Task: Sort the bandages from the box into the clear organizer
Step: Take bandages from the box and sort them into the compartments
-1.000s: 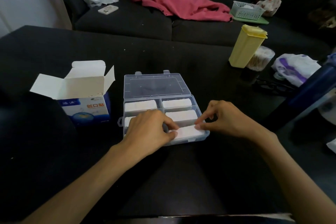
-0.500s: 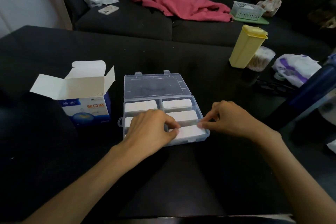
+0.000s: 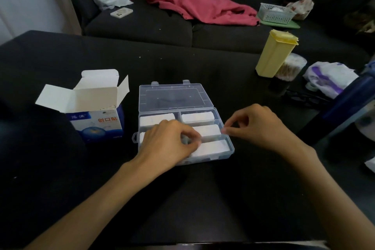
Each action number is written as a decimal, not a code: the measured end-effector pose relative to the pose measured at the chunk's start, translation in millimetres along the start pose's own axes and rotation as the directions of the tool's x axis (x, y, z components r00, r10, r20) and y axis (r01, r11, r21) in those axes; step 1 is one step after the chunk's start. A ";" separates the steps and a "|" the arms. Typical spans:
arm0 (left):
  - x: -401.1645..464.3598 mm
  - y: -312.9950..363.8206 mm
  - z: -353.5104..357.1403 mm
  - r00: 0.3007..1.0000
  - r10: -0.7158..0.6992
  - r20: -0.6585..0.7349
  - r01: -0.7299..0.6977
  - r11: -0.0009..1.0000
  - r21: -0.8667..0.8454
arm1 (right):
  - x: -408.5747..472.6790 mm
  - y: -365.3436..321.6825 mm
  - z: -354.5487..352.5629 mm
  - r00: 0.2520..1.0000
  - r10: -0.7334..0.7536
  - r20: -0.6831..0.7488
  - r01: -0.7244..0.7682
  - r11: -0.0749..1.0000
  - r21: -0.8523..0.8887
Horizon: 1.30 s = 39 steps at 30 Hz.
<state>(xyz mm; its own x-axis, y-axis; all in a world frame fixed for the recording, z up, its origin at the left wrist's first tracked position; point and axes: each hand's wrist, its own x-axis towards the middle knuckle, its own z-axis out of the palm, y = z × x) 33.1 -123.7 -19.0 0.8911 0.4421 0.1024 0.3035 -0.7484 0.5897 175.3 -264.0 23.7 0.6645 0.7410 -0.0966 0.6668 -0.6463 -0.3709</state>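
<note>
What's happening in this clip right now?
A person is filling a clear organizer with white bandages on a dark table. The left hand rests over the near compartments, fingers curled at a stack; the right hand pinches at the organizer's right edge. The opened bandage box stands to the left.

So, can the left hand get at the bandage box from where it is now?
Probably yes. The bandage box stands open just left of the left hand, and nothing lies between them, though that hand is busy over the clear organizer.
</note>
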 end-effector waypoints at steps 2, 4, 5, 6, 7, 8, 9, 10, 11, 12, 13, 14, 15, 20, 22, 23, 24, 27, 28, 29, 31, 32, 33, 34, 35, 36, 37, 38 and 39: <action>-0.3 -3.0 -10.7 0.992 -0.035 -0.117 0.025 0.996 -0.088 | 2.4 -3.0 -0.2 0.998 -0.039 -0.054 0.044 0.994 0.096; -4.7 -8.8 -29.5 0.946 -0.031 -0.323 -0.017 0.989 -0.145 | 4.4 -9.1 1.9 0.992 -0.068 -0.110 0.083 0.986 0.141; -8.0 -12.9 -42.2 0.893 -0.012 -0.450 -0.054 0.989 -0.134 | 5.1 -14.8 2.9 0.986 -0.091 -0.140 0.113 0.981 0.157; -12.4 -18.6 -53.6 0.824 0.009 -0.567 -0.079 0.992 -0.098 | 5.1 -18.8 5.9 0.979 -0.114 -0.171 0.145 0.973 0.182; -17.8 -28.0 -70.4 0.741 0.027 -0.671 -0.077 0.996 -0.044 | 7.8 -30.2 7.5 0.968 -0.146 -0.204 0.188 0.961 0.205; -19.6 -35.8 -77.9 0.676 0.035 -0.736 -0.050 0.999 0.001 | 7.0 -34.7 10.5 0.960 -0.157 -0.232 0.211 0.950 0.230; -22.6 -45.9 -87.9 0.622 0.032 -0.783 -0.003 0.999 0.038 | 7.7 -44.3 13.3 0.947 -0.177 -0.267 0.244 0.939 0.244; -26.6 -58.4 -99.9 0.589 0.018 -0.808 0.068 0.995 0.071 | 10.2 -57.8 16.9 0.927 -0.212 -0.308 0.292 0.925 0.242; -27.9 -71.0 -107.6 0.583 -0.027 -0.812 0.145 0.987 0.072 | 11.0 -70.0 20.5 0.906 -0.252 -0.340 0.339 0.913 0.228; -28.6 -83.7 -114.1 0.581 -0.108 -0.806 0.224 0.974 0.031 | 12.4 -84.3 23.3 0.878 -0.302 -0.371 0.392 0.898 0.197; -32.0 -95.4 -121.2 0.578 -0.232 -0.782 0.293 0.954 -0.067 | 14.2 -101.8 26.6 0.844 -0.370 -0.388 0.454 0.879 0.149; -34.0 -106.3 -125.2 0.572 -0.403 -0.714 0.354 0.907 -0.228 | 16.7 -117.4 29.8 0.813 -0.431 -0.392 0.500 0.862 0.090; -35.6 -111.8 -128.5 0.564 -0.576 -0.592 0.393 0.817 -0.421 | 19.6 -132.9 33.7 0.785 -0.484 -0.387 0.529 0.849 0.012; -50.5 -130.9 -132.3 0.728 -0.685 0.042 0.387 0.359 -0.849 | 37.9 -165.4 69.2 0.711 -0.655 -0.255 0.559 0.747 -0.359; -57.9 -131.1 -134.6 0.793 -0.609 0.024 0.330 0.396 -0.857 | 32.2 -156.3 78.8 0.695 -0.660 -0.284 0.567 0.747 -0.348; -60.2 -129.6 -134.9 0.816 -0.577 -0.015 0.301 0.448 -0.842 | 26.7 -150.5 82.8 0.685 -0.668 -0.291 0.579 0.742 -0.338; -61.1 -129.1 -133.8 0.831 -0.552 -0.065 0.283 0.521 -0.805 | 22.0 -145.7 87.5 0.663 -0.691 -0.288 0.597 0.720 -0.353; -61.4 -123.3 -123.3 0.868 -0.429 -0.252 0.249 0.813 -0.527 | 15.3 -139.7 99.6 0.623 -0.743 -0.245 0.622 0.660 -0.421; -61.0 -122.3 -118.2 0.871 -0.382 -0.309 0.230 0.872 -0.432 | 14.4 -139.5 100.8 0.624 -0.741 -0.248 0.617 0.662 -0.424; -60.4 -119.5 -116.1 0.856 -0.346 -0.383 0.196 0.904 -0.381 | 14.2 -140.9 100.4 0.624 -0.739 -0.254 0.617 0.665 -0.421; -59.0 -119.4 -116.9 0.788 -0.315 -0.528 0.150 0.931 -0.332 | 15.6 -143.0 100.3 0.614 -0.734 -0.290 0.619 0.676 -0.401; -57.6 -119.0 -118.3 0.755 -0.317 -0.574 0.146 0.935 -0.324 | 16.1 -144.1 99.4 0.609 -0.728 -0.313 0.616 0.684 -0.392; -57.9 -120.5 -120.0 0.728 -0.328 -0.602 0.154 0.934 -0.322 | 15.4 -146.5 99.5 0.610 -0.720 -0.330 0.611 0.693 -0.382; -59.0 -120.5 -122.0 0.709 -0.330 -0.624 0.147 0.934 -0.326 | 15.1 -148.8 100.3 0.605 -0.717 -0.346 0.609 0.697 -0.378; -60.1 -119.7 -122.5 0.689 -0.315 -0.653 0.111 0.936 -0.334 | 14.6 -151.0 100.4 0.597 -0.716 -0.362 0.608 0.698 -0.377; -59.8 -118.5 -122.8 0.677 -0.282 -0.680 0.058 0.941 -0.333 | 14.7 -153.2 100.1 0.586 -0.715 -0.382 0.605 0.699 -0.380; -60.1 -117.4 -122.1 0.670 -0.252 -0.698 0.019 0.946 -0.324 | 13.6 -155.6 99.3 0.583 -0.712 -0.391 0.604 0.702 -0.378; -60.8 -119.0 -120.4 0.675 -0.242 -0.697 0.017 0.949 -0.313 | 13.2 -157.1 99.0 0.579 -0.713 -0.395 0.607 0.701 -0.375; -60.2 -122.3 -118.4 0.695 -0.248 -0.675 0.044 0.951 -0.305 | 13.2 -157.6 99.0 0.582 -0.709 -0.397 0.604 0.704 -0.373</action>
<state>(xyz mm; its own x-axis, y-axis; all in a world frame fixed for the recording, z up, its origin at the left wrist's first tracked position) -97.7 -0.2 -2.4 0.3159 0.8268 0.4655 0.2245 -0.5418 0.8100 45.6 -134.3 -10.5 0.0477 0.8176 0.5739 0.9968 -0.0758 0.0251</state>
